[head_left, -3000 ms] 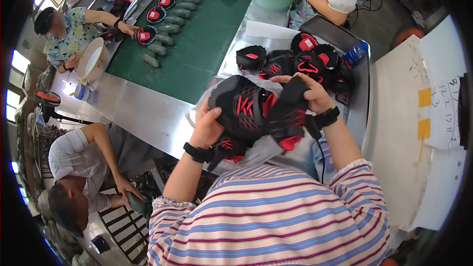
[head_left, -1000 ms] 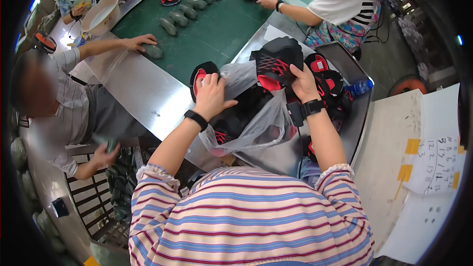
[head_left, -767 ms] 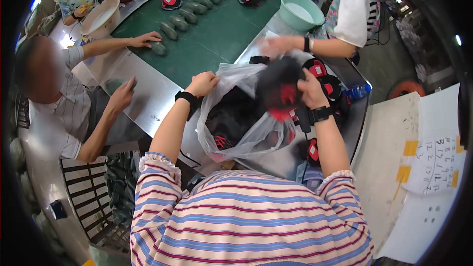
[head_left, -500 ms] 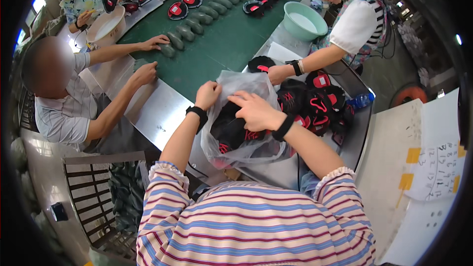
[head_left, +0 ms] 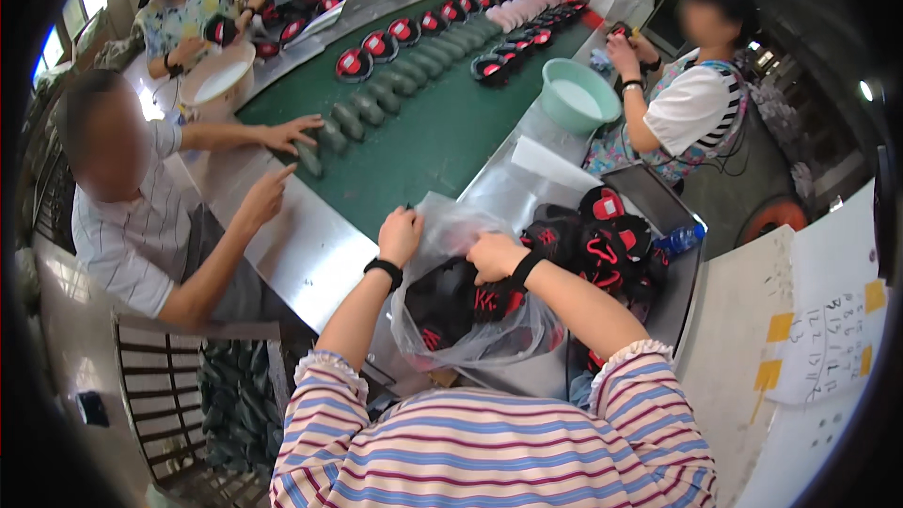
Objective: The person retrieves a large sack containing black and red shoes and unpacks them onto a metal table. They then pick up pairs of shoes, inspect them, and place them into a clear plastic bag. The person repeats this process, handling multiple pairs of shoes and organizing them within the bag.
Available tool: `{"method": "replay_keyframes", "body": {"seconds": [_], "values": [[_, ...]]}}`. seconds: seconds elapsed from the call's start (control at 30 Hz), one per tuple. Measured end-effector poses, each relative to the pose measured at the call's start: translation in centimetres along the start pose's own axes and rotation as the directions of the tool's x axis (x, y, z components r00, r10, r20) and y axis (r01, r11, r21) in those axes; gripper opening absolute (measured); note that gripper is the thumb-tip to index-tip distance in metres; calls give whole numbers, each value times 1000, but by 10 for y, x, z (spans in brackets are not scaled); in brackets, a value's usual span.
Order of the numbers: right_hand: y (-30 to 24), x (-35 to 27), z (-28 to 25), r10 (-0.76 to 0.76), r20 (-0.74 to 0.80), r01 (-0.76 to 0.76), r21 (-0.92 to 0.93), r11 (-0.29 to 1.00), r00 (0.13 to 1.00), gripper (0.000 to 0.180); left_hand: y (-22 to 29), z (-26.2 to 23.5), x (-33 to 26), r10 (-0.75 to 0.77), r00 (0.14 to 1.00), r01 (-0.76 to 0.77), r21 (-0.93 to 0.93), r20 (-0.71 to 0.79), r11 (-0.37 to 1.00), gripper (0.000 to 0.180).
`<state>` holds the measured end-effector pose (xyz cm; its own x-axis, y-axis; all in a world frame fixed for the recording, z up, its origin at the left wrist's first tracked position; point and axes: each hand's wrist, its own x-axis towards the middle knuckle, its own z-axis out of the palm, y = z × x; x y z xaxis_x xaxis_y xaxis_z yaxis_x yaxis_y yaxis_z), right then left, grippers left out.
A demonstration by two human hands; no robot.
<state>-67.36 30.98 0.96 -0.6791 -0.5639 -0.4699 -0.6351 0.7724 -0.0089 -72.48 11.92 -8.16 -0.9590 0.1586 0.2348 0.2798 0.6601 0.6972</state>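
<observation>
A clear plastic bag (head_left: pixel 489 350) stands at the near end of the worktable, its mouth upward. Black shoe uppers with red markings (head_left: pixel 447 293) fill it. My left hand (head_left: pixel 402 235) is closed on the left side of the bag's rim. At the far right of the mouth, my right hand (head_left: pixel 497 257) has its fingers curled on the plastic, fingertips partly hidden. Just right of the bag lies a heap of black and red shoe uppers (head_left: pixel 602 249).
A green conveyor belt (head_left: pixel 414 150) carries rows of grey-green shoe lasts (head_left: pixel 381 97), uppers and pink pieces. Co-workers sit on both sides. A mint basin (head_left: pixel 580 99) and blue bottle (head_left: pixel 679 241) are at right; a crate of lasts (head_left: pixel 169 400) stands lower left.
My right hand has gone from spread over the uppers to curled at the bag's far right rim. The right co-worker's hand has left the heap; both hands are now raised around a dark piece.
</observation>
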Motion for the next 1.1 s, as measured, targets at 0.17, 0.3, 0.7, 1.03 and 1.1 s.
{"method": "replay_keyframes", "body": {"seconds": [0.17,0.3,0.7,1.03,1.1], "values": [[30,-45,-27,-65,-303,173,345,922,951,28,-8,1,1,57,998,-60,96,42,994,23],[71,-115,-25,167,-494,337,767,546,853,29,-4,-9,-1,34,995,-47,155,90,987,22],[7,-121,16,769,-385,819,489,-300,511,30,143,-116,0,523,850,-508,-169,62,845,46],[24,-114,-29,569,-177,582,442,-683,803,25,130,-94,-31,36,963,204,-810,267,549,32],[26,-112,-33,608,-144,603,426,-674,781,24,130,-94,-30,-11,975,192,-824,220,533,28]]}}
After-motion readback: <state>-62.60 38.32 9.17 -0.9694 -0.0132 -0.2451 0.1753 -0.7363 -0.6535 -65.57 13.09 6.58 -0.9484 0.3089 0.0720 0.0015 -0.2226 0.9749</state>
